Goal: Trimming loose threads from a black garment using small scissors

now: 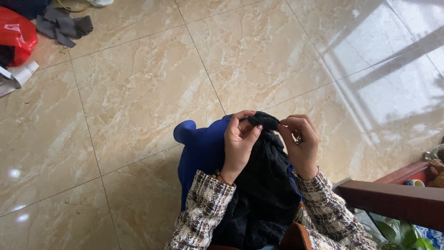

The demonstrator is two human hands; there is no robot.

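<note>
One tiled floor (138,92) of glossy beige marble-look squares fills most of the view. On the lap lie two cloths: one blue fabric (199,148), partly hidden under the other, and one black garment (266,190), which hangs down between the two forearms and is cut off at the bottom edge. One dark wooden rail (393,199) crosses the lower right corner, with green leaves (397,234) below it, only partly seen. In the top left corner sit one red bag (16,34), cut by the frame edge, and one heap of grey cloth scraps (62,24); the white items beside them are too clipped to name.

Two hands work at the top fold of the black garment. The left hand (238,143) has its grip pinched together on the bunched upper edge, thumb against fingers. The right hand (299,141) likewise has its grip closed on the same edge, just beside the left; something small shows at its fingers, too tiny to make out.
</note>
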